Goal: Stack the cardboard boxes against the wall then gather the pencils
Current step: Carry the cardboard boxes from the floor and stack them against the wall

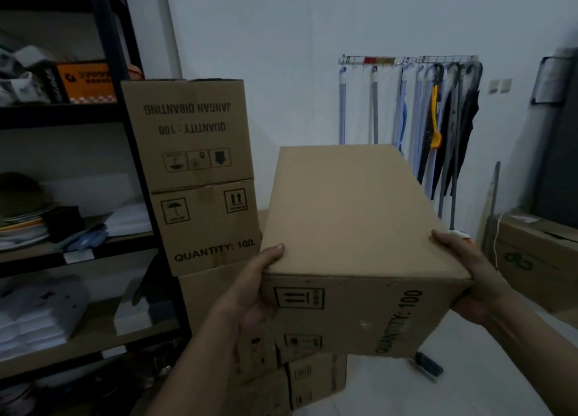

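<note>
Shelves [62, 115] stand on the left, with a stack of cardboard boxes [200, 177] just beside them, near the white wall [281, 40]. Next, the left hand [253, 293] grips one side of a big box [350, 221] held up in the air. The right hand [472, 278] grips its other side.

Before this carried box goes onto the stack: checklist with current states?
1. Left hand grips the plain brown cardboard box at its near left corner: ok.
2. Right hand grips its near right corner: ok.
3. Tall stack of printed brown cardboard boxes stands beside the black metal shelf: ok.
4. Stack's top surface free: cannot tell, seen edge-on.
5. Low brown cardboard boxes on the floor free on top: cannot tell, partly hidden by the carried box.
</note>
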